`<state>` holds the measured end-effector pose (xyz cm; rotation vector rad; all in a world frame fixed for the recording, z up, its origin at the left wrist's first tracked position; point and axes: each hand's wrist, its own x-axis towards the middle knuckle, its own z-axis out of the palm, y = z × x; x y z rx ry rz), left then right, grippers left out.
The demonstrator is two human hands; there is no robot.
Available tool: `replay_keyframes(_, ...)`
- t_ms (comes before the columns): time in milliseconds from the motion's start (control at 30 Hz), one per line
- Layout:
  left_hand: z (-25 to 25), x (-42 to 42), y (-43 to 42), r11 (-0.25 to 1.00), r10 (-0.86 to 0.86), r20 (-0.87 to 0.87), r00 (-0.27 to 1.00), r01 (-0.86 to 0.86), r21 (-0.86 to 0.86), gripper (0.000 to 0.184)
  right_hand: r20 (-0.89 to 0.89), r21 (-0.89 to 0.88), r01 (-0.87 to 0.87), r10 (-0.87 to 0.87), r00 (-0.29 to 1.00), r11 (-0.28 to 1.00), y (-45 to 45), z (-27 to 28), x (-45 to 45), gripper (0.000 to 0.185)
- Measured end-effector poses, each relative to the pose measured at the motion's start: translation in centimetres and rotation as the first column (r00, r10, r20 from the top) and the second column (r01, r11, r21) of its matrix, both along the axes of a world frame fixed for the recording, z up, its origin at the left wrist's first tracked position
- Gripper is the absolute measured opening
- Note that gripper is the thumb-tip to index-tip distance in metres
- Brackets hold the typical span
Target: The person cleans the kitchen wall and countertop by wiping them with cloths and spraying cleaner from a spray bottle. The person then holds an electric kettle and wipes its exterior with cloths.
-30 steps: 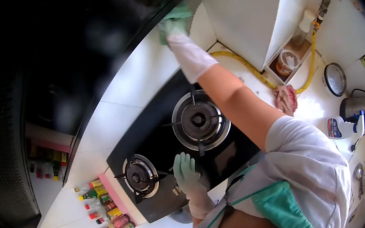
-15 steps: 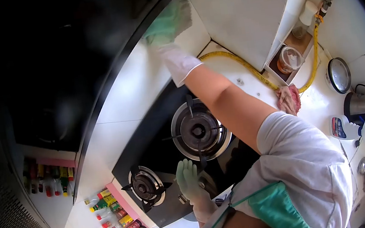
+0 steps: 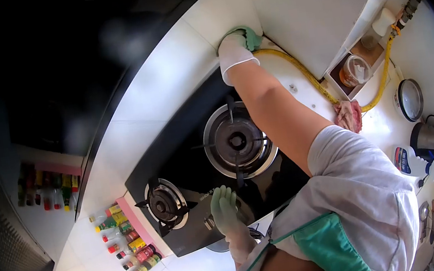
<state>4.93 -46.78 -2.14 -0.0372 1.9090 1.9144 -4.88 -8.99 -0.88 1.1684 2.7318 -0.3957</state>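
Gloved in green and white, my right hand (image 3: pixel 234 42) reaches far out to the tiled wall, behind the stove's back edge. A green cloth (image 3: pixel 252 38) is bunched at it, pressed against the tiles near the corner; most of the fingers are hidden. My left hand (image 3: pixel 224 209), also gloved, is held above the front of the black gas stove (image 3: pixel 190 163), near a knob. Its fingers are extended and hold nothing. The large burner (image 3: pixel 237 141) lies between my two hands, and the small burner (image 3: pixel 166 203) is left of my left hand.
Bottles (image 3: pixel 128 240) stand on a pink-edged shelf at left. The dark range hood (image 3: pixel 112 89) overhangs the upper left. A yellow hose (image 3: pixel 301 67) runs past a crumpled rag (image 3: pixel 348 115). At right are a tray with a jar (image 3: pixel 355 70), a spray bottle (image 3: pixel 409 160) and a kettle (image 3: pixel 433 139).
My right hand and the green cloth have moved from up beside the hood's edge down to the wall behind the stove. My left hand stays over the stove front. The view has shifted slightly.
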Motion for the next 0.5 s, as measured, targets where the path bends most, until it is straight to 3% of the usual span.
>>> replay_keyframes(67,0.2,0.6,-0.8,1.000,0.025,0.003,1.000,-0.025,-0.006,0.043,-0.110,-0.090,0.046,-0.056,0.992,0.995,0.6,-3.2,-1.9,0.031)
replay_keyframes(100,0.1,0.9,-1.4,0.999,0.037,0.005,0.999,-0.037,0.006,0.040,-0.011,0.164,-0.074,0.077,0.997,0.984,0.5,-4.5,-2.3,0.032)
replay_keyframes(133,-0.1,1.1,-1.8,0.999,0.045,0.007,0.999,-0.046,0.024,0.037,0.110,0.416,-0.183,0.151,0.982,0.891,-0.4,-3.5,-1.8,0.033)
replay_keyframes(233,0.1,1.9,-2.2,0.996,0.083,0.027,0.996,-0.083,0.030,0.034,-0.045,0.665,-0.023,0.070,0.997,0.747,-0.5,-2.6,-6.5,0.038)
replay_keyframes(300,0.2,2.1,-2.3,0.994,0.108,0.018,0.994,-0.109,0.031,0.034,-0.339,0.631,0.203,0.032,0.940,0.749,-1.4,-2.4,-10.7,0.041)
replay_keyframes(367,0.0,2.2,-2.6,0.991,0.129,-0.008,0.992,-0.128,0.043,0.034,-0.618,0.531,0.371,0.049,0.784,0.762,-2.8,-2.7,-14.8,0.044)
replay_keyframes(433,-0.4,2.5,-3.0,0.990,0.131,-0.023,0.991,-0.130,0.062,0.034,-0.796,0.443,0.447,0.112,0.595,0.777,-4.4,-3.2,-17.9,0.048)
replay_keyframes(500,-0.6,2.8,-2.8,0.989,0.136,-0.025,0.990,-0.134,0.068,0.034,-0.861,0.452,0.433,0.254,0.441,0.780,-5.8,-4.5,-18.6,0.051)
